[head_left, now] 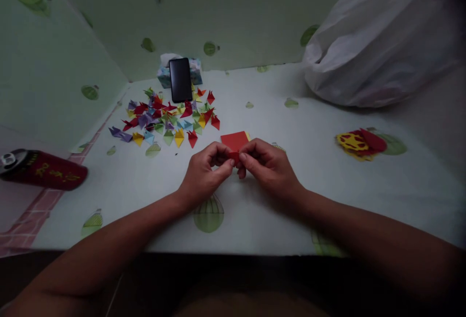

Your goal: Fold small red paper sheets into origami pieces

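Between my two hands is a small piece of folded red paper (pixel 235 156), mostly covered by the fingers. My left hand (pixel 213 164) pinches its left side with thumb and forefinger. On the other side, my right hand (pixel 267 165) grips it the same way, and the fingertips nearly meet. Just beyond the hands lies a stack of square paper (pixel 235 139), red on top with a yellow edge showing at the right. To the left spreads a group of many-coloured folded paper cranes (pixel 163 118), several of them overlapping.
A black phone (pixel 180 80) leans against a tissue box (pixel 196 69) behind the cranes. At the far left stands a red drink can (pixel 43 169). Red and yellow cut-out pieces (pixel 358 144) lie on the right. A large white plastic bag (pixel 374 45) fills the back right corner.
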Demonstrator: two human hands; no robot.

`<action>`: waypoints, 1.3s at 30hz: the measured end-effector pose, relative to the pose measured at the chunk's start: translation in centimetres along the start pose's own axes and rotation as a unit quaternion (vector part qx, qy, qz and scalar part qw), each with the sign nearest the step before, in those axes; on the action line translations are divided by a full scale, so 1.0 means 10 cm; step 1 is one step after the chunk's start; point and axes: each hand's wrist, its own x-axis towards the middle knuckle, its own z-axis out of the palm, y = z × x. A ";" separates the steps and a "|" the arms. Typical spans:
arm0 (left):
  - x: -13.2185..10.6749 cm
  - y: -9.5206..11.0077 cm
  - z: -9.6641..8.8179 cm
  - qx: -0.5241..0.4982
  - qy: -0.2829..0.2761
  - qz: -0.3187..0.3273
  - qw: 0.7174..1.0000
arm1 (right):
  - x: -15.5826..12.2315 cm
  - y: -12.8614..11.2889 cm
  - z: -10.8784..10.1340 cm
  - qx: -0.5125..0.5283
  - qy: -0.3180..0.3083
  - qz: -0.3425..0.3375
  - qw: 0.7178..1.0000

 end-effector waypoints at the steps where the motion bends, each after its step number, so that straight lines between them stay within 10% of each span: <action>1: 0.00 -0.01 0.00 -0.010 -0.005 -0.011 1.000 | 0.01 0.00 0.00 0.009 -0.005 0.005 1.000; 18: 0.05 -0.01 -0.03 -0.120 -0.039 -0.153 0.980 | 0.06 0.00 -0.03 0.061 -0.060 0.140 0.987; 25: 0.02 -0.07 0.00 -0.004 -0.019 -0.088 0.996 | 0.03 0.01 0.01 -0.127 -0.006 0.027 0.992; 39: -0.02 -0.11 0.01 0.064 0.020 0.001 0.998 | -0.02 0.08 0.03 -0.044 -0.041 0.016 0.998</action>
